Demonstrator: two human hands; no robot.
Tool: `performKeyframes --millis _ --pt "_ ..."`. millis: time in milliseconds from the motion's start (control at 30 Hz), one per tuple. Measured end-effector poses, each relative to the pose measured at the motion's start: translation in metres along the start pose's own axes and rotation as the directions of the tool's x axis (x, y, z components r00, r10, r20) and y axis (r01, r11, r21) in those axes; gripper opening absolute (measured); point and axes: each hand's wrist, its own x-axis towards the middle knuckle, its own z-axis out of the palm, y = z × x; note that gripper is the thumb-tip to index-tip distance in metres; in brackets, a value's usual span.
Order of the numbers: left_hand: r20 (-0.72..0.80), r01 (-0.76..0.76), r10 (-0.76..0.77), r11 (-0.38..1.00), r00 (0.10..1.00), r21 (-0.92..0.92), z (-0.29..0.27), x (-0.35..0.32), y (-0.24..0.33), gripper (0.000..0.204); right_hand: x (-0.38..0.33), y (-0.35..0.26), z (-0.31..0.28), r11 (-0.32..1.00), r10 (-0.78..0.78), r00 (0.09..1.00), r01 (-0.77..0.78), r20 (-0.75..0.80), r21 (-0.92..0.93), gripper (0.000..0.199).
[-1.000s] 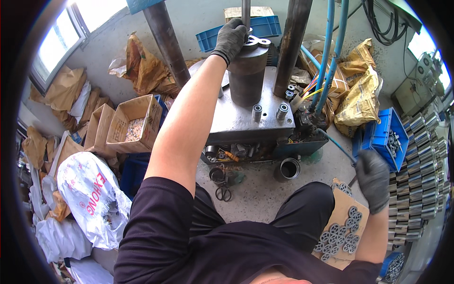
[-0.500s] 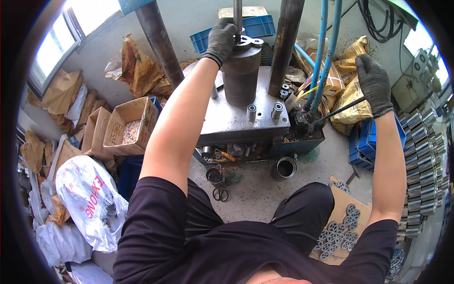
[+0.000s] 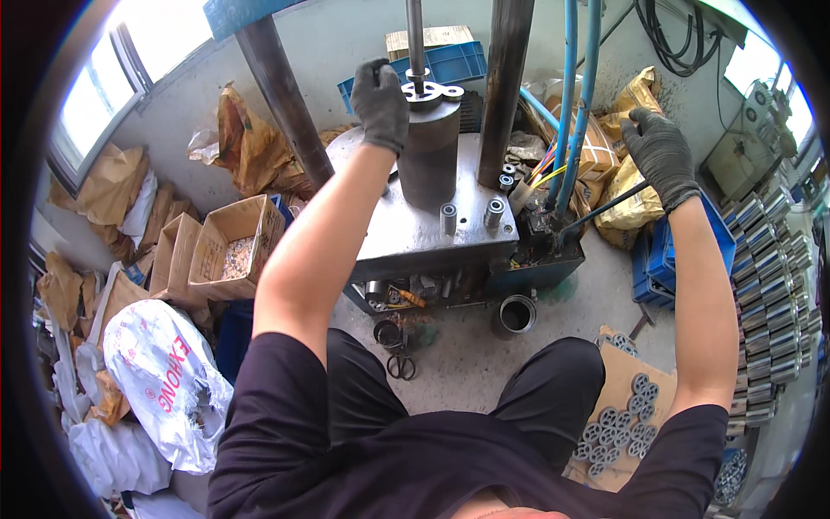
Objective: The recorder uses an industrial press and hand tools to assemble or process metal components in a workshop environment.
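My left hand (image 3: 381, 104), in a dark glove, is raised just left of the press's upright cylinder (image 3: 432, 156). Its fingers are curled in, and their inner side is hidden. On top of the cylinder lies a metal piece with ring-shaped openings (image 3: 427, 97), apart from that hand. A steel rod (image 3: 416, 35) comes down onto this piece, with a small collar (image 3: 418, 76) at its lower end. At the right, my gloved right hand (image 3: 664, 157) has its fingers stretched and apart. The heel of its palm meets the end of a dark lever (image 3: 609, 204).
Small steel bushings (image 3: 449, 218) stand on the press table (image 3: 406, 238). Thick columns (image 3: 506, 78) and blue hoses (image 3: 577, 95) rise behind. Spoked metal discs (image 3: 616, 424) lie on cardboard at lower right, near stacked steel tubes (image 3: 769, 294). Cartons (image 3: 233, 246) and a white sack (image 3: 164, 381) are left.
My left hand has come away leftward from the rod and the ringed piece, leaving the collar in sight. My right hand's fingers have spread a little. The whole view has shifted slightly.
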Motion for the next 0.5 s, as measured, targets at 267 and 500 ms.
performKeyframes --millis 267,500 --pt "0.289 -0.068 0.112 0.985 0.951 -0.159 -0.06 -0.171 0.0 0.029 -0.003 -0.004 -0.008 0.997 0.036 0.997 -0.031 0.068 -0.071 0.04" --pt "0.589 -0.254 -0.001 0.902 0.808 0.35 -0.067 -0.205 -0.058 0.015 -0.01 -0.008 -0.01 0.994 0.011 0.998 -0.005 0.056 -0.107 0.034"
